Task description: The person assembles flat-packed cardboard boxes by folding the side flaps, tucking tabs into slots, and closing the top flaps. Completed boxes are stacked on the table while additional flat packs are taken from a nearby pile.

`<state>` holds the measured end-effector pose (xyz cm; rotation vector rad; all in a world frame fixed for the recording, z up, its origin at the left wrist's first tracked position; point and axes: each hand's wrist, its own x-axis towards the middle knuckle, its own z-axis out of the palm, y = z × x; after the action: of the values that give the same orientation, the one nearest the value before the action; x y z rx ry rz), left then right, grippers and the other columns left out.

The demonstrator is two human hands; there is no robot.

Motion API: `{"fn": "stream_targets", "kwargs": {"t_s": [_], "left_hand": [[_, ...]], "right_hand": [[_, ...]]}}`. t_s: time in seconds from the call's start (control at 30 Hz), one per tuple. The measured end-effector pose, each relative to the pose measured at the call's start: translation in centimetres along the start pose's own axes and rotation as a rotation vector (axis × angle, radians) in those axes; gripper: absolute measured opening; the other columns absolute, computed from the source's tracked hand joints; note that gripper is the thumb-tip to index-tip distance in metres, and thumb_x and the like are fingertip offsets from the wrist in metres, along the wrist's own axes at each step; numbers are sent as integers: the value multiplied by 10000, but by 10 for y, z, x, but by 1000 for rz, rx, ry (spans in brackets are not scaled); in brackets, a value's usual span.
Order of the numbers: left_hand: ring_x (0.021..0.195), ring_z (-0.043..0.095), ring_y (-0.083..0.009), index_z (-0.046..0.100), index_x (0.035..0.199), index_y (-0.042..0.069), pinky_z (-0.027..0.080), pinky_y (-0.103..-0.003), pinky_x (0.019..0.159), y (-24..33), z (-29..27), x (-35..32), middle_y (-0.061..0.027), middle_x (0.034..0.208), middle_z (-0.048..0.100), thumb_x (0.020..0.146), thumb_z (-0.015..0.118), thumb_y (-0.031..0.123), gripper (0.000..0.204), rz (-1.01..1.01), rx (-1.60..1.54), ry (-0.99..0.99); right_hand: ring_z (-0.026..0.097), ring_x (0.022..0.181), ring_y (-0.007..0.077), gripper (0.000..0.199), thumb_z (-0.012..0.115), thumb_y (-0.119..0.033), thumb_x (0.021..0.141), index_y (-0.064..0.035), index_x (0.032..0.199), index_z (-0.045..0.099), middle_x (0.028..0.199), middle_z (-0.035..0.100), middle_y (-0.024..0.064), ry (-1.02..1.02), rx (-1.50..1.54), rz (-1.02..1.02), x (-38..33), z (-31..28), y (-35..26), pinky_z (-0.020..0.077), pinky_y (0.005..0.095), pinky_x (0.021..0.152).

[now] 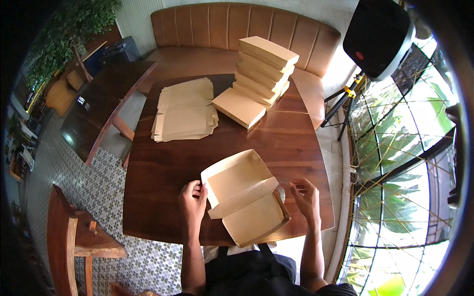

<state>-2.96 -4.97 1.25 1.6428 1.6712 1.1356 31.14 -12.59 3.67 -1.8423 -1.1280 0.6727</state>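
Observation:
An unfolded-open brown cardboard box (252, 213) lies in front of me near the table's front edge, turned at a slant. Its far half (236, 176) has raised walls, and a crease with small side tabs runs between the halves. At the left wall of that far half is my left hand (193, 201), fingers curled and thumb against the cardboard edge. On the other side, my right hand (306, 198) hovers just off the box's right edge, its fingers loosely bent with nothing visible in them.
Flat cardboard blanks (185, 111) lie stacked at the far left of the wooden table (163, 187). Closed boxes (266, 61) form a tall stack at the back right, one (240, 107) before it. Beyond are a brown bench (247, 27) and a speaker (377, 39) on a stand.

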Motion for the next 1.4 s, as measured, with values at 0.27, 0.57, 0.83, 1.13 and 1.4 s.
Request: {"fn": "stream_targets", "kwargs": {"t_s": [0.27,0.57,0.83,1.13,1.4], "left_hand": [[850,665,-263,710,978,45,535,-365,746,79,20,-19,-100,912,704,948,737,111,77,274,-77,95],[744,758,-255,725,925,-22,572,-396,673,100,81,-7,-166,782,751,1012,702,382,413,50,28,-452],[810,759,-228,716,981,-39,591,-341,733,75,96,-27,-157,863,766,997,733,386,426,-28,-140,-529],[761,746,-186,679,1016,-50,588,-313,658,49,103,-36,-126,826,738,986,759,272,333,-102,-299,-532],[619,712,-172,686,939,-74,585,-289,530,36,91,-21,-123,785,728,1032,697,204,293,-400,-548,-731]], "right_hand": [[735,828,163,247,778,-193,915,17,1046,772,877,775,102,-47,-192,-64,28,46,10,589,327,741],[725,779,129,226,768,-148,938,48,1050,750,867,772,102,-229,115,42,21,35,3,586,281,701],[733,866,138,223,735,-149,1005,19,1147,699,1016,762,88,-431,400,75,5,39,7,576,275,724],[737,862,145,211,720,-177,1017,15,1094,679,977,775,99,-421,554,98,-5,41,-6,580,291,736],[691,753,78,318,802,-290,946,23,927,750,828,768,79,-220,134,-148,24,64,-24,536,277,651]]}}
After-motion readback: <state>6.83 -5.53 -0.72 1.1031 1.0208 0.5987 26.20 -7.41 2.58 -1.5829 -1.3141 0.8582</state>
